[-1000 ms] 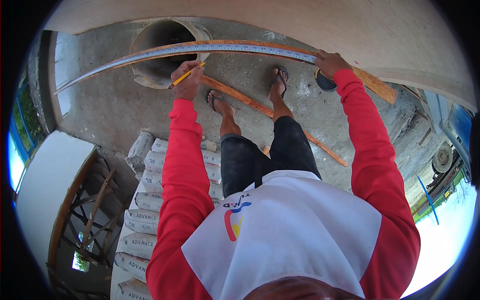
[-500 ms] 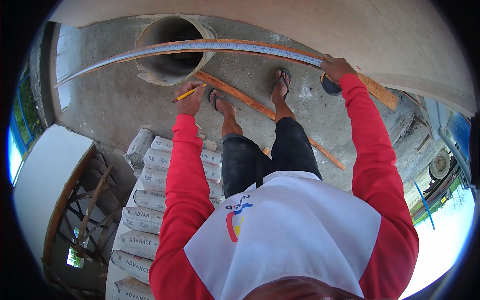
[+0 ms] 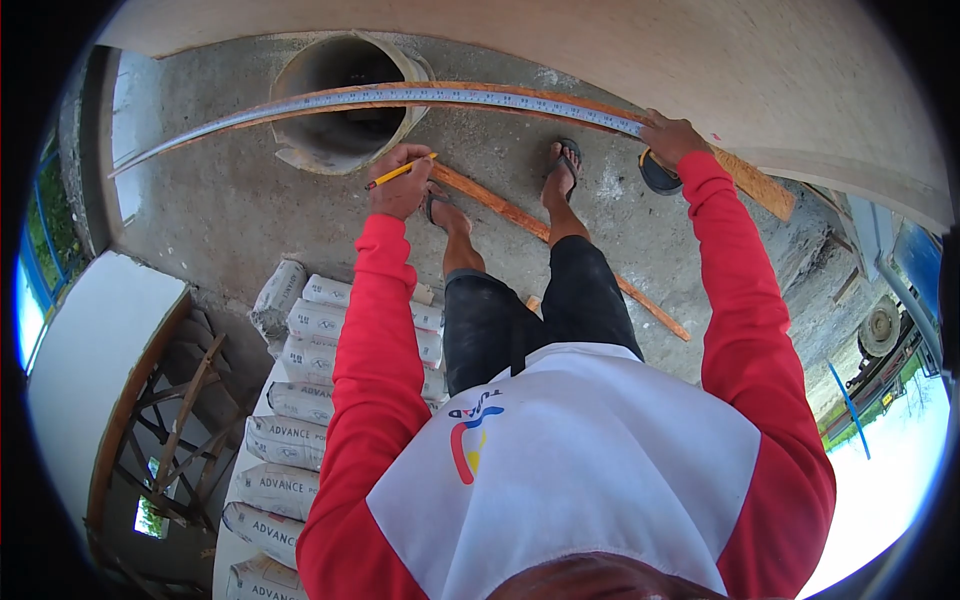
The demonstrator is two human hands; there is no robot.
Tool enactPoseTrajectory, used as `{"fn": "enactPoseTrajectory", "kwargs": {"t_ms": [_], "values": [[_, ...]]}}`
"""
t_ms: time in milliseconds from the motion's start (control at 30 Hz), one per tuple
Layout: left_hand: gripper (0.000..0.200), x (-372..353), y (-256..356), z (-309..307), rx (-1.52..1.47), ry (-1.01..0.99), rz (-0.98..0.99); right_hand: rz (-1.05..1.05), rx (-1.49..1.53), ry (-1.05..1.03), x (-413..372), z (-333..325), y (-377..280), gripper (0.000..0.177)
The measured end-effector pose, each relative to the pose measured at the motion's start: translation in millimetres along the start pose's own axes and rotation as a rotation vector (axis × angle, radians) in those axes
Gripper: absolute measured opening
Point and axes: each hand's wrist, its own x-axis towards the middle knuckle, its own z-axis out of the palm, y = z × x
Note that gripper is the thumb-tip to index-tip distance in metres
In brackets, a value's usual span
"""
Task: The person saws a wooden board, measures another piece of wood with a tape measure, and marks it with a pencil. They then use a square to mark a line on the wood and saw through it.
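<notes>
My left hand (image 3: 400, 187) pinches a yellow pencil (image 3: 388, 176) just below a long wooden board (image 3: 745, 180). A tape measure's extended blade (image 3: 430, 95) lies along the board, which looks curved through the wide lens. My right hand (image 3: 674, 138) is closed over the blade and the board near the right end. Beneath that hand sits the tape measure's dark case (image 3: 656, 174), partly hidden by the wrist. The far left end of the blade narrows out toward the doorway side.
Under the board stands a large round hollow container (image 3: 410, 70). A second wooden strip (image 3: 500, 208) lies on the concrete floor by my sandalled feet. Stacked cement bags (image 3: 285, 440) are at lower left, beside wooden framing (image 3: 180, 420). A pale panel (image 3: 800, 70) borders the top right.
My left hand has moved right and slightly up with the pencil, closer to the board. My right hand stays in place, while the tape case has shifted slightly.
</notes>
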Motion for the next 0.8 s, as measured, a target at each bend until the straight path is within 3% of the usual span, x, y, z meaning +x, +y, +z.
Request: {"fn": "enactPoseTrajectory", "kwargs": {"t_ms": [233,433,533,800], "values": [[0.018,45,45,33,0.129,-0.137,0.186,0.033,0.017,0.136,-1,17,6,0.084],[0.021,76,79,71,0.119,-0.269,0.206,-0.063,-0.099,0.027,39,32,28,0.084],[0.020,88,76,86,0.136,-0.256,0.245,0.053,0.029,-0.018,-1,-2,-1,0.083],[0.018,96,54,101,0.088,-0.254,0.257,-0.097,-0.052,-0.073,18,8,16,0.080]]}}
